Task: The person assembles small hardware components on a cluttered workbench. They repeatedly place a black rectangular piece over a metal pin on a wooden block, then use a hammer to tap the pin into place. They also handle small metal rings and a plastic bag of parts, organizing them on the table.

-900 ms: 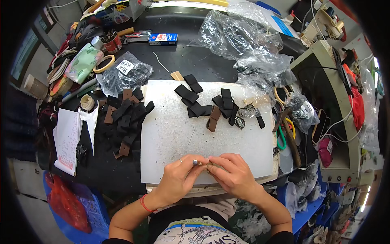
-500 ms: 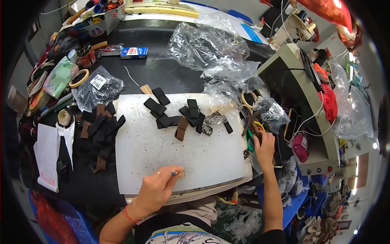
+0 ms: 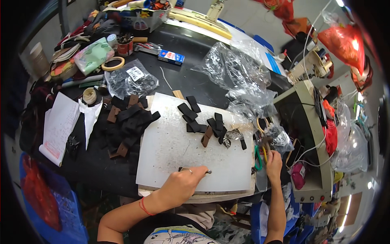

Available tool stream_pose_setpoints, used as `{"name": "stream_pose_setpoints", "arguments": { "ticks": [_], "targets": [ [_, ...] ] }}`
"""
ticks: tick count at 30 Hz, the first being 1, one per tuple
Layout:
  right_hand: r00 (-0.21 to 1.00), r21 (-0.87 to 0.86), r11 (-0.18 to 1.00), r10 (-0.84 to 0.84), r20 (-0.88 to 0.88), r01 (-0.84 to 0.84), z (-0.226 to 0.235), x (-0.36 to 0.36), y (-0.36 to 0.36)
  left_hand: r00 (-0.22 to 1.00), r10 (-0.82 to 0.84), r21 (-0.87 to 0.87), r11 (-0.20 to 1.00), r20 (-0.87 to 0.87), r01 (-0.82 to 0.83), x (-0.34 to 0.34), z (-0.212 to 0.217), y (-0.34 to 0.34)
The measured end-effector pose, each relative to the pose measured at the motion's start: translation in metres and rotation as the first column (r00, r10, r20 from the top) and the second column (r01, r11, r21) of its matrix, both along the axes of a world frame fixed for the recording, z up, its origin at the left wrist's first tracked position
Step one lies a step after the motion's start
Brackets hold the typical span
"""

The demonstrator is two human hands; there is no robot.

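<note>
My left hand (image 3: 185, 183) is closed in a pinch over the front part of a white cutting board (image 3: 162, 162). From its fingers sticks the round end of a short metal rod (image 3: 209, 171), with a small dark strip beside the knuckles. Its lower end is hidden. My right hand (image 3: 274, 164), off the board's right edge, grips a hammer-like tool (image 3: 266, 143) with a dark head. Green-handled scissors (image 3: 258, 157) lie beside that hand. Black strap loops (image 3: 194, 122), a brown strap piece (image 3: 207, 136) and metal rings (image 3: 232, 135) lie toward the board's far side.
Left of the board is a heap of black and brown straps (image 3: 126, 126), then a notepad (image 3: 61, 118). Clear plastic bags (image 3: 231, 69) spread across the back. A grey machine housing (image 3: 308, 175) stands at the right. A blue box (image 3: 171, 57) and tape roll (image 3: 113, 63) lie farther back.
The whole view has shifted, with the board now farther right. The hammer-like tool's head now shows beyond my right hand. My left hand stays over the board's front, its wrist turned.
</note>
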State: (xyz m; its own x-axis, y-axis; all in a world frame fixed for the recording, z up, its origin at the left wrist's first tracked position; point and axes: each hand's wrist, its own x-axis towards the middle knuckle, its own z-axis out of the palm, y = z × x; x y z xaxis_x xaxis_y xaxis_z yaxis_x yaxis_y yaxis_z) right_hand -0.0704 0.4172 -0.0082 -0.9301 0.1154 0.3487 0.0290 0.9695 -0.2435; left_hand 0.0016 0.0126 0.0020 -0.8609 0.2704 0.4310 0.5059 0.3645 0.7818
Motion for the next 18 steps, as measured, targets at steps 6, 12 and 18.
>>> {"name": "stream_pose_setpoints", "arguments": {
  "ticks": [6, 12, 18],
  "targets": [
    [0.995, -0.512, 0.854, 0.066, -0.077, -0.096, 0.080, 0.046, -0.087, 1.000, -0.008, -0.065, 0.998, 0.019, 0.009, 0.000, 0.003, 0.000],
    [0.833, -0.777, 0.366, 0.435, -0.343, -0.512, 0.126, 0.070, -0.157, 1.000, -0.018, -0.091, 0.996, 0.001, 0.018, 0.000, 0.005, 0.006],
    [0.845, 0.025, 0.864, 0.485, 0.225, -0.503, 0.110, 0.057, -0.168, 0.999, -0.001, -0.045, 0.999, 0.047, 0.004, 0.005, 0.001, 0.001]
  ]
}}
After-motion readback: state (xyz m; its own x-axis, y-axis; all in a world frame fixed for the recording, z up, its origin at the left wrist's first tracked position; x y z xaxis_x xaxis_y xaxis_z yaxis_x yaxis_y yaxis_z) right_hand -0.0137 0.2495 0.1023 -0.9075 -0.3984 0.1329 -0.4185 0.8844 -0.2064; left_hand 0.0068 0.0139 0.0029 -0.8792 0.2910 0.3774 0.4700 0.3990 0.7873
